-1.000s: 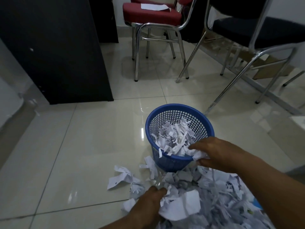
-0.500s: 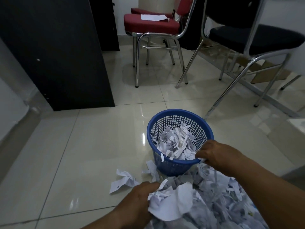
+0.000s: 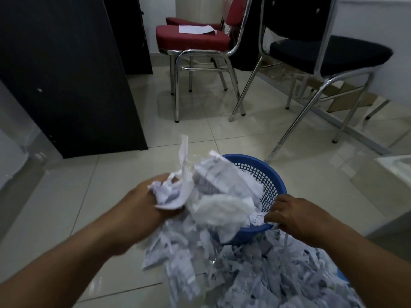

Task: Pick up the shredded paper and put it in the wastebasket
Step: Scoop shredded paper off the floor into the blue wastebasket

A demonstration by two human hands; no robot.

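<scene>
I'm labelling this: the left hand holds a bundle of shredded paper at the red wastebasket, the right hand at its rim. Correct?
No: the head view shows the wastebasket is blue, not red. The left hand holds shredded paper at it, the right hand at its rim.

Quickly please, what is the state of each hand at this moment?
Left hand: holds a bunch of shredded paper.
Right hand: grips the wastebasket rim.
</scene>
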